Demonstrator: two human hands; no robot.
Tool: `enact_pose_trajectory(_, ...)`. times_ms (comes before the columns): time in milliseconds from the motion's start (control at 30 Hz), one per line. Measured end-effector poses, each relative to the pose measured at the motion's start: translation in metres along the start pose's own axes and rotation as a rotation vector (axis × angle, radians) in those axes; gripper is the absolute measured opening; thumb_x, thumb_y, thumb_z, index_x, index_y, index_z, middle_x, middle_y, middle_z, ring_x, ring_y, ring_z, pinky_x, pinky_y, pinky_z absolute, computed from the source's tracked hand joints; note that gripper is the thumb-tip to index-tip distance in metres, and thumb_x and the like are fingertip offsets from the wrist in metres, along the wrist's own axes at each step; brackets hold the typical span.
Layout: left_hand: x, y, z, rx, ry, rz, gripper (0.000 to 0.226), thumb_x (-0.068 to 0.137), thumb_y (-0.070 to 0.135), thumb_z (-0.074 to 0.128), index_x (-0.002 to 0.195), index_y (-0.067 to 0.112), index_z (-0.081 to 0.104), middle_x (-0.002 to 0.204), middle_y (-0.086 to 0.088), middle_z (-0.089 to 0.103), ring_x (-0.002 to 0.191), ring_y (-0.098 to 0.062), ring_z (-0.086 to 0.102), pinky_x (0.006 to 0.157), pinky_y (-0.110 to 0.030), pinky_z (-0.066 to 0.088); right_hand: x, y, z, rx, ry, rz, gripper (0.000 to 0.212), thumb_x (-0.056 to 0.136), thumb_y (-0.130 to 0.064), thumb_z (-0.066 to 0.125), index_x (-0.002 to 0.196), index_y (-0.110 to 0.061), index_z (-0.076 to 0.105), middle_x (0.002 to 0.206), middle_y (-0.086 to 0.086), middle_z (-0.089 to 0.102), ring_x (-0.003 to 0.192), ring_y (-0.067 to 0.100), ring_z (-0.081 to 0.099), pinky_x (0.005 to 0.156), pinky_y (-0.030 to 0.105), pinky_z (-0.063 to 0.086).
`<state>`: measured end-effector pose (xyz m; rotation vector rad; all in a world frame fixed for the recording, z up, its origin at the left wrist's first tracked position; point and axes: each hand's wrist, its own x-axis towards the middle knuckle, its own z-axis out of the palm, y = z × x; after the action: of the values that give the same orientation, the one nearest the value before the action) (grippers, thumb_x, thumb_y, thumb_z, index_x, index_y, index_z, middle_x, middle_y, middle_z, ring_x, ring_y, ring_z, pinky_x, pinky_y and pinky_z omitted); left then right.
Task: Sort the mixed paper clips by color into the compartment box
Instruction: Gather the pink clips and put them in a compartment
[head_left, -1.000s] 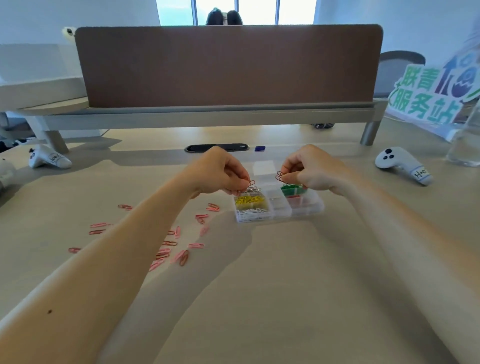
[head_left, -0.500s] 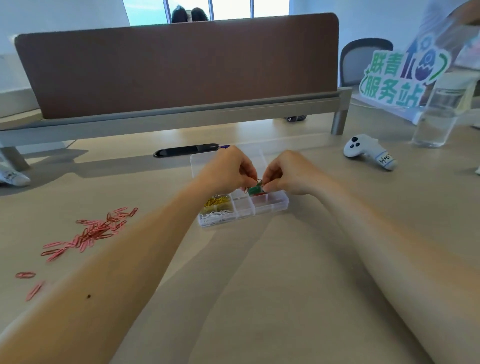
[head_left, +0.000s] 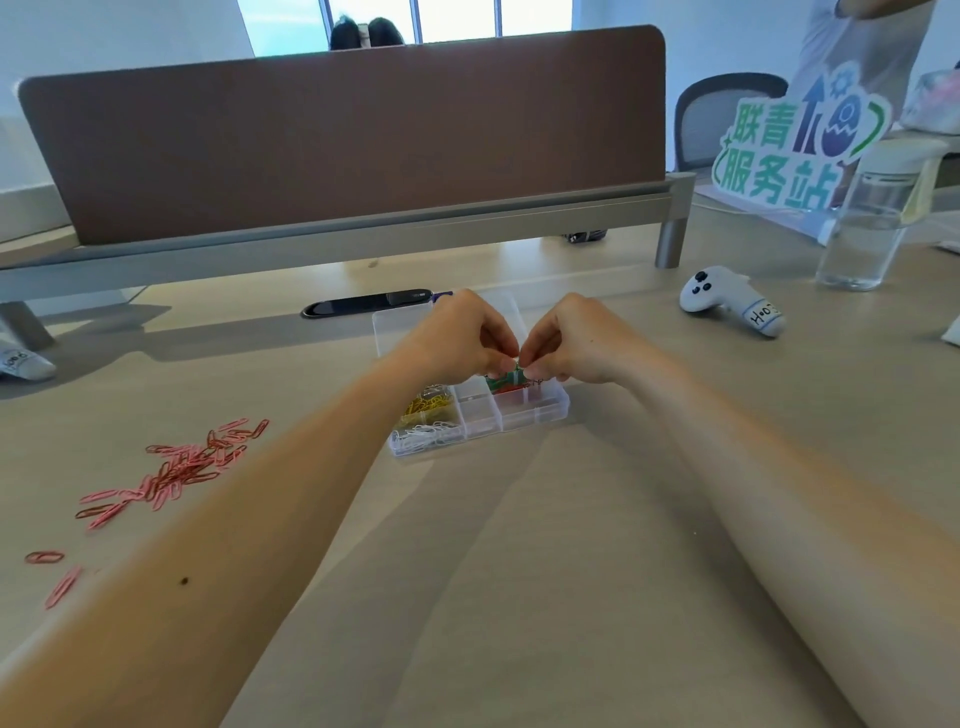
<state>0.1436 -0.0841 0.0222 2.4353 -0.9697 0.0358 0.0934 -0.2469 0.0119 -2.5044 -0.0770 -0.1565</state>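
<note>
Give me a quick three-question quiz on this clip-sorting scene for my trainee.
1. True or false: the left hand and right hand pinch a paper clip between them above the compartment box.
2. Which colour are the loose clips on the table? A green, B pink, C yellow.
3. Fill in: in the box's left end, the white clips sit nearer the person than the ____ clips.
Key: 1 true; 2 B; 3 yellow clips.
</note>
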Motion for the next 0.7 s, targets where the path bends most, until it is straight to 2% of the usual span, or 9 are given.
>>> enact_pose_trajectory(133, 0.000, -0.001, 0.002, 0.015, -0.042, 0.000, 0.018, 0.081, 0.011, 0.074, 0.099, 0.011, 0.075, 0.085, 0.000, 0.072, 0.069, -0.006, 0.068, 0.068, -0.014, 0.054, -0.001, 0.001, -0.002, 0.011, 0.001, 0.006, 0.013, 0.077, -0.009, 0.079, 0.084, -0.020, 0.077, 0.076, -0.002, 0.072, 0.056, 0.004, 0.063, 0.054, 0.015, 0.049)
enact_pose_trajectory(267, -0.001, -0.003, 0.003, 0.006, -0.039, 0.003, 0.019, 0.083, 0.010, 0.072, 0.101, 0.011, 0.075, 0.087, -0.001, 0.073, 0.068, -0.008, 0.068, 0.065, -0.015, 0.055, 0.000, 0.002, 0.000, 0.004, 0.031, -0.006, 0.014, 0.080, -0.009, 0.076, 0.091, -0.016, 0.077, 0.081, -0.002, 0.072, 0.068, 0.008, 0.067, 0.057, 0.015, 0.049)
enact_pose_trajectory(367, -0.004, -0.006, 0.000, -0.013, -0.024, 0.007, 0.017, 0.086, 0.010, 0.068, 0.102, 0.011, 0.074, 0.089, -0.002, 0.073, 0.069, -0.009, 0.069, 0.067, -0.021, 0.059, 0.002, 0.001, 0.001, 0.021, 0.062, -0.009, 0.010, 0.086, -0.011, 0.070, 0.094, -0.015, 0.076, 0.080, 0.000, 0.073, 0.064, 0.005, 0.069, 0.051, 0.009, 0.045)
enact_pose_trajectory(433, -0.007, -0.007, -0.003, -0.033, -0.007, 0.009, 0.016, 0.087, 0.010, 0.067, 0.101, 0.011, 0.074, 0.087, -0.002, 0.073, 0.067, -0.008, 0.068, 0.067, -0.020, 0.059, 0.002, -0.001, 0.002, 0.029, 0.076, -0.011, 0.008, 0.089, -0.016, 0.068, 0.095, -0.015, 0.074, 0.078, 0.000, 0.073, 0.061, 0.003, 0.068, 0.047, 0.006, 0.043)
enact_pose_trajectory(533, -0.017, -0.009, -0.012, -0.033, 0.027, 0.010, 0.015, 0.087, 0.011, 0.067, 0.099, 0.011, 0.074, 0.081, 0.003, 0.069, 0.064, -0.008, 0.067, 0.063, -0.015, 0.056, -0.001, -0.010, 0.004, 0.051, 0.100, -0.018, 0.007, 0.090, -0.024, 0.068, 0.091, -0.018, 0.072, 0.072, -0.003, 0.071, 0.057, 0.003, 0.066, 0.048, 0.010, 0.044)
enact_pose_trajectory(633, -0.034, -0.019, -0.028, -0.025, 0.076, 0.005, 0.012, 0.086, 0.015, 0.068, 0.097, 0.013, 0.074, 0.076, 0.009, 0.067, 0.067, -0.011, 0.067, 0.064, -0.018, 0.058, -0.003, -0.026, 0.009, 0.074, 0.094, -0.056, 0.008, 0.090, -0.025, 0.068, 0.086, -0.019, 0.071, 0.069, -0.004, 0.069, 0.054, 0.002, 0.063, 0.048, 0.008, 0.042)
enact_pose_trajectory(700, -0.050, -0.033, -0.042, -0.008, 0.113, -0.027, 0.010, 0.086, 0.017, 0.068, 0.094, 0.015, 0.074, 0.076, 0.011, 0.066, 0.067, -0.010, 0.065, 0.062, -0.018, 0.057, -0.003, -0.042, 0.015, 0.077, 0.073, -0.102, 0.008, 0.089, -0.025, 0.069, 0.087, -0.017, 0.072, 0.072, -0.004, 0.070, 0.058, 0.002, 0.064, 0.052, 0.008, 0.044)
